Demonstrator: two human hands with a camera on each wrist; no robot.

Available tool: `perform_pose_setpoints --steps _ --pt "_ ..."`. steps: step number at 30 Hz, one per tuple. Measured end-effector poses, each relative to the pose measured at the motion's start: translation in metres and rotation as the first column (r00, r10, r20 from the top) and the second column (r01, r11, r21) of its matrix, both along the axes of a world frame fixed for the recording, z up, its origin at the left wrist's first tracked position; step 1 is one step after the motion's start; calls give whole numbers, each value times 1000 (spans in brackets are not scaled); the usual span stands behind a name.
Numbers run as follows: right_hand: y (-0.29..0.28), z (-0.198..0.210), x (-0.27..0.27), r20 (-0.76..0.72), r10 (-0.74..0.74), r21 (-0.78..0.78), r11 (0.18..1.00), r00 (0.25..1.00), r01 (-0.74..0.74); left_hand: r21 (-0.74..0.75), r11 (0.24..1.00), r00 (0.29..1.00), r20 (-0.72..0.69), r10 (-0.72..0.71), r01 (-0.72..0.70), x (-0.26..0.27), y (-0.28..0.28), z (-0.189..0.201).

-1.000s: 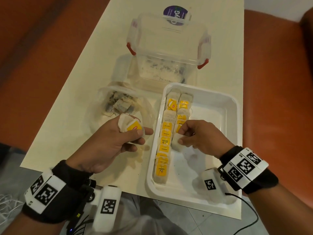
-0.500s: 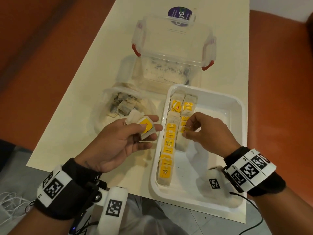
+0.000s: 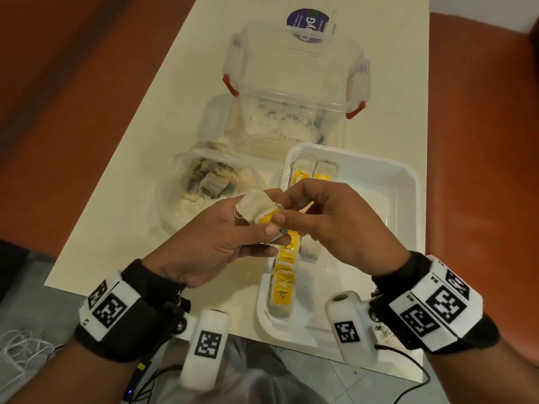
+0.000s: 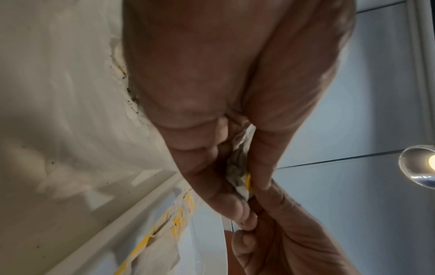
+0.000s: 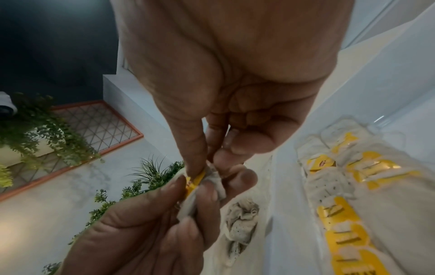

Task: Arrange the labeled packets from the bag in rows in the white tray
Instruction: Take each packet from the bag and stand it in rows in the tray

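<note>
A white tray [image 3: 379, 173] on the cream table holds two rows of paper packets with yellow labels [image 3: 285, 290]; the left row is long, the right row [image 3: 325, 170] shorter and partly hidden by my hands. My left hand [image 3: 269, 228] grips a small bunch of packets [image 3: 253, 208] above the tray's left edge. My right hand [image 3: 281, 214] has come across and pinches the yellow label of one held packet [image 5: 196, 181] between thumb and forefinger. The left wrist view shows the packet [image 4: 237, 173] squeezed between my left fingers. The clear bag [image 3: 210, 182] of loose packets lies left of the tray.
A clear plastic box [image 3: 294, 83] with red clips stands behind the tray and bag. The table's near edge runs just under my wrists. An orange-brown seat or floor flanks the table on both sides. White cords lie on the floor at the lower left.
My right hand left the tray's second row, rose and moved left to my left hand's packets. My left hand lifted and shifted right towards the tray.
</note>
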State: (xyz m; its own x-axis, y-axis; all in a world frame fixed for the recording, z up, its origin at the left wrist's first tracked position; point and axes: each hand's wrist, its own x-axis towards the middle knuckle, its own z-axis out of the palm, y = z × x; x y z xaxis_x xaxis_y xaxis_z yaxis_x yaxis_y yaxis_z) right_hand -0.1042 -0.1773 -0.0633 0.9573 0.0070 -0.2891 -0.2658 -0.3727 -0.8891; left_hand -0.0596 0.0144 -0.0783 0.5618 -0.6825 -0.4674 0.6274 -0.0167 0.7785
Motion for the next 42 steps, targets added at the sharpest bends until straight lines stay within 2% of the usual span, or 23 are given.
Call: perform_pose_setpoints --steps 6,10,14,17,21,25,28,31,34,36,40,42 --pt "-9 3 -5 26 -76 126 989 997 72 -26 996 979 -185 83 -89 0 -5 6" --pt "-11 6 -9 71 -142 166 978 987 129 9 994 974 -201 107 -108 -2 -12 9" --pt "-14 6 -16 158 -189 104 979 969 174 125 980 984 -75 165 -154 -3 -18 3" --pt "-19 10 -20 191 -201 167 971 961 170 172 972 987 53 155 -162 -3 -20 0" --pt "-24 13 -25 136 -208 263 950 968 167 102 991 989 127 76 -89 -2 -20 3" --pt "-25 13 -30 105 -219 247 951 970 188 -17 999 986 163 -36 39 -7 -20 4" --pt "-26 14 -35 105 -222 248 950 969 191 79 995 945 314 -86 64 -14 -25 4" --pt "-26 14 -39 91 -228 270 943 969 196 129 991 926 376 -30 -20 -19 -31 2" --pt "-32 11 -43 32 -189 219 960 982 177 167 986 901 428 -70 -3 -22 -33 0" --pt "-36 9 -45 5 -134 140 981 991 132 237 970 864 477 -158 47 -25 -34 0" --pt "-41 5 -50 -62 -34 53 998 998 37 468 871 714 558 -423 151 -30 -31 -4" --pt "-45 3 -51 -132 10 0 1000 991 -10 527 832 713 516 -474 172 -29 -26 -5"
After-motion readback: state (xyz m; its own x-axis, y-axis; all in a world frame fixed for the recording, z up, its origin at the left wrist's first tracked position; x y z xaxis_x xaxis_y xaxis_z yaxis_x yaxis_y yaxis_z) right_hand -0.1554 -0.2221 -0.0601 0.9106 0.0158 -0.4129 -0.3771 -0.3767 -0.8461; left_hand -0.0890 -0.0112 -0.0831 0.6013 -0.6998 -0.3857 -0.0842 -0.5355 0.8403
